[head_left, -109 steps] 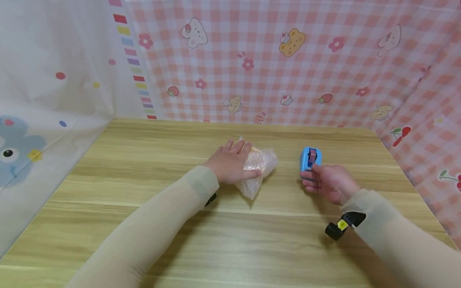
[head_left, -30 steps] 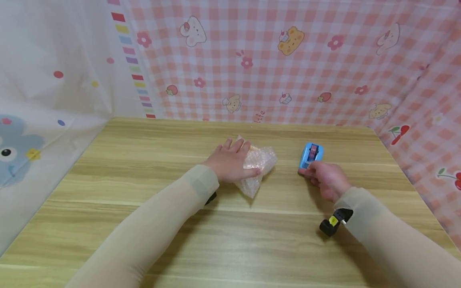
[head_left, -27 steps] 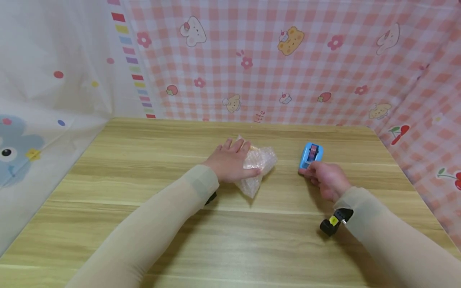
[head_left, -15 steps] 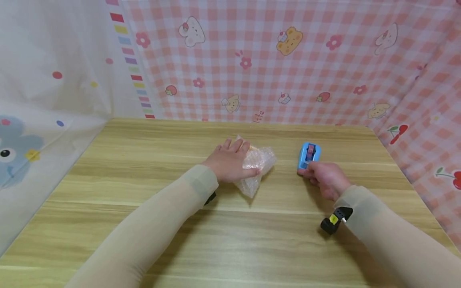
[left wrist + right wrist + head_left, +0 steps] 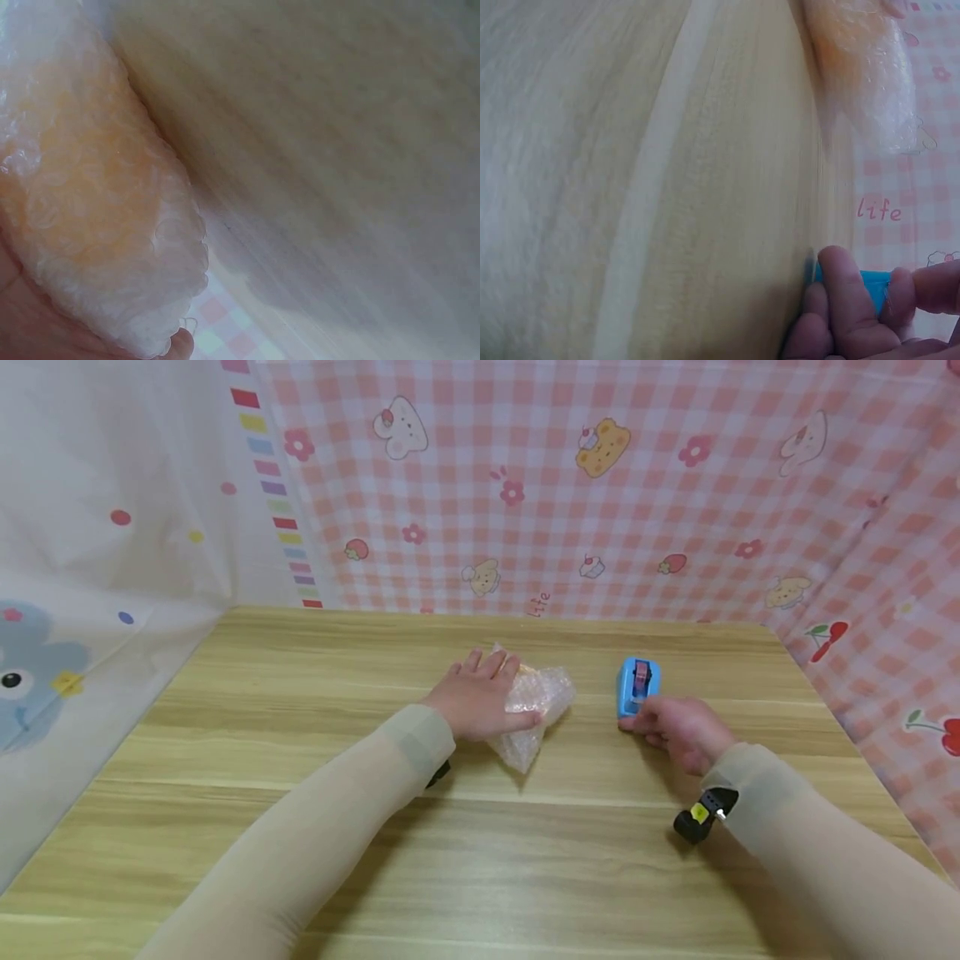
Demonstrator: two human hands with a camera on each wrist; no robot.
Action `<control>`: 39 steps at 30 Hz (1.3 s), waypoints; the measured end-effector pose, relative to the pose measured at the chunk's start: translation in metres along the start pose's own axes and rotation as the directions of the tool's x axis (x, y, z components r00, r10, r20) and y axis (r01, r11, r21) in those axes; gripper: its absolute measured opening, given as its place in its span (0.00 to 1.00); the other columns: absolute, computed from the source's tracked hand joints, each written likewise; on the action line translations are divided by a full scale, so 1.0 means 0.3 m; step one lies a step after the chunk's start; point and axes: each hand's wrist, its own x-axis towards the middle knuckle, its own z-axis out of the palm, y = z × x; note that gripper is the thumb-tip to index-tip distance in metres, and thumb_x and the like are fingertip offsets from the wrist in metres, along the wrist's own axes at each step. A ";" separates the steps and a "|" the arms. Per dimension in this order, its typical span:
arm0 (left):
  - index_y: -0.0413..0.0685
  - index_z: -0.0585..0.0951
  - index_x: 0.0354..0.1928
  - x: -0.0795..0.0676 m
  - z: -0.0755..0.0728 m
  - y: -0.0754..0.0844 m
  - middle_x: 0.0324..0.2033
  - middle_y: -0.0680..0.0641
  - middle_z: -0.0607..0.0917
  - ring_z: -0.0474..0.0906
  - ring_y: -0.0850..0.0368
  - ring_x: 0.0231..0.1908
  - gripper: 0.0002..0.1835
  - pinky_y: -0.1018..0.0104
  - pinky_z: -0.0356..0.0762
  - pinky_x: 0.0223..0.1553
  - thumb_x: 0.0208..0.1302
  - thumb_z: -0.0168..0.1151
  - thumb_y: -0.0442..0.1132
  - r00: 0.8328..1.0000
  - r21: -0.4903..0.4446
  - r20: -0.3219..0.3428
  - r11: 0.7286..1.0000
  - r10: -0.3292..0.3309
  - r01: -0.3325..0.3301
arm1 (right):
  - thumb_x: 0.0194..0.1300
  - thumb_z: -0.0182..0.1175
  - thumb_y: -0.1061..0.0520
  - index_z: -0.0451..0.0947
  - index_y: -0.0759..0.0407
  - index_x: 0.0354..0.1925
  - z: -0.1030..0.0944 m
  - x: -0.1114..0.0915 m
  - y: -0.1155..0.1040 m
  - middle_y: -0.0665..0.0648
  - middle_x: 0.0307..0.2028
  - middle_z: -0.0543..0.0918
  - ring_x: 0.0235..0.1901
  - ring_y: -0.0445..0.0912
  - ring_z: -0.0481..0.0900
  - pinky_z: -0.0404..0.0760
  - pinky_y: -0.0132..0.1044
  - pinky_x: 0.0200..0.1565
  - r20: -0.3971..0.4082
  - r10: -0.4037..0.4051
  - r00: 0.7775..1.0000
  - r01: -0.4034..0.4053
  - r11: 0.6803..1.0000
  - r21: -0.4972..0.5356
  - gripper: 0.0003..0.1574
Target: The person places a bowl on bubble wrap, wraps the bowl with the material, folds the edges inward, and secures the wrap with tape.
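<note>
A crumpled bubble wrap bundle lies mid-table, something orange-yellow showing through it. My left hand rests flat on its left part, fingers spread and thumb out across the wrap. In the left wrist view the wrap fills the left side. To the right stands a small blue tape dispenser with a roll of reddish tape. At its near end my right hand grips it between thumb and fingers. The right wrist view shows blue plastic between finger and thumb; the tape's loose end is hidden.
The wooden table runs back to a pink checked cloth with cartoon prints. A white cloth hangs on the left. A black wrist camera hangs under my right sleeve.
Since 3.6 s ago my right fingers have closed in on the dispenser's near end. Over the last second the dispenser has turned and shifted slightly left. My left hand and the bundle stay put.
</note>
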 end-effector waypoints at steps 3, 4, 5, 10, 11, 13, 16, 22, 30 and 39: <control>0.51 0.43 0.86 0.000 0.002 0.000 0.86 0.44 0.45 0.41 0.33 0.84 0.59 0.35 0.49 0.81 0.67 0.34 0.85 1.000 0.001 0.002 1.000 0.004 -0.004 | 0.81 0.46 0.54 0.76 0.62 0.46 -0.009 -0.002 -0.007 0.49 0.46 0.93 0.58 0.43 0.84 0.72 0.38 0.60 0.009 0.024 1.000 -0.025 0.999 0.026 0.15; 0.51 0.43 0.86 0.000 0.002 0.000 0.86 0.44 0.45 0.41 0.33 0.84 0.59 0.35 0.49 0.81 0.67 0.34 0.85 1.000 0.000 0.003 1.000 0.004 -0.004 | 0.82 0.46 0.53 0.76 0.61 0.42 -0.012 -0.003 -0.010 0.49 0.45 0.93 0.55 0.42 0.86 0.73 0.38 0.58 0.009 0.034 0.999 -0.034 0.999 0.033 0.16; 0.52 0.43 0.86 -0.001 0.001 0.000 0.86 0.44 0.45 0.41 0.33 0.84 0.59 0.35 0.49 0.81 0.67 0.34 0.85 1.000 -0.002 0.004 1.000 0.003 -0.003 | 0.83 0.46 0.52 0.76 0.61 0.41 -0.014 -0.003 -0.012 0.49 0.44 0.93 0.51 0.40 0.87 0.73 0.38 0.57 0.011 0.043 0.999 -0.044 0.998 0.034 0.18; 0.52 0.42 0.86 -0.003 -0.002 0.000 0.86 0.44 0.44 0.40 0.34 0.84 0.59 0.36 0.48 0.81 0.67 0.34 0.84 1.000 -0.008 0.006 1.000 -0.001 0.001 | 0.85 0.48 0.48 0.75 0.62 0.49 -0.016 -0.001 -0.022 0.49 0.41 0.94 0.44 0.37 0.87 0.76 0.36 0.53 0.014 0.073 0.997 -0.073 0.997 0.027 0.18; 0.52 0.42 0.86 -0.004 -0.003 0.000 0.86 0.44 0.44 0.40 0.34 0.84 0.59 0.36 0.48 0.81 0.67 0.34 0.84 1.000 -0.007 0.006 1.000 -0.002 0.002 | 0.85 0.48 0.49 0.74 0.63 0.53 -0.016 0.000 -0.023 0.48 0.41 0.94 0.44 0.37 0.87 0.76 0.35 0.53 0.014 0.076 0.997 -0.076 0.997 0.023 0.19; 0.52 0.43 0.86 -0.004 -0.004 0.001 0.86 0.44 0.45 0.41 0.34 0.84 0.59 0.36 0.48 0.81 0.67 0.34 0.84 1.000 -0.004 0.003 1.000 0.000 0.000 | 0.85 0.48 0.49 0.73 0.65 0.59 -0.013 0.000 -0.025 0.47 0.40 0.94 0.44 0.37 0.87 0.76 0.35 0.53 0.011 0.081 0.997 -0.081 0.997 0.015 0.22; 0.51 0.43 0.86 -0.006 -0.005 0.002 0.86 0.44 0.45 0.41 0.33 0.84 0.59 0.35 0.49 0.81 0.67 0.35 0.84 1.000 -0.002 -0.003 1.000 -0.003 0.003 | 0.85 0.48 0.49 0.66 0.70 0.71 -0.011 0.001 -0.027 0.47 0.39 0.94 0.44 0.37 0.87 0.76 0.35 0.53 0.005 0.089 0.996 -0.089 0.996 0.013 0.30; 0.51 0.44 0.86 -0.009 -0.006 0.002 0.86 0.44 0.45 0.42 0.33 0.84 0.59 0.35 0.49 0.81 0.67 0.36 0.84 1.000 -0.007 -0.003 1.000 -0.004 0.003 | 0.85 0.48 0.50 0.64 0.70 0.71 -0.011 0.007 -0.030 0.48 0.38 0.93 0.42 0.37 0.88 0.77 0.35 0.53 0.001 0.100 0.995 -0.100 0.995 -0.004 0.30; 0.52 0.44 0.86 -0.003 -0.001 0.000 0.86 0.45 0.46 0.42 0.33 0.84 0.59 0.35 0.50 0.81 0.67 0.35 0.84 1.000 -0.003 -0.006 1.000 -0.005 0.005 | 0.84 0.48 0.52 0.73 0.63 0.58 -0.016 0.019 -0.038 0.46 0.35 0.93 0.40 0.36 0.88 0.78 0.34 0.51 0.002 0.105 0.994 -0.105 0.992 -0.074 0.18; 0.52 0.44 0.86 -0.003 -0.002 0.001 0.86 0.45 0.46 0.42 0.34 0.84 0.59 0.36 0.50 0.81 0.66 0.34 0.85 1.000 0.001 -0.003 1.000 -0.001 0.001 | 0.81 0.48 0.56 0.75 0.65 0.55 -0.020 0.023 -0.038 0.45 0.33 0.92 0.38 0.37 0.87 0.81 0.32 0.47 0.000 0.106 0.994 -0.106 0.985 -0.135 0.16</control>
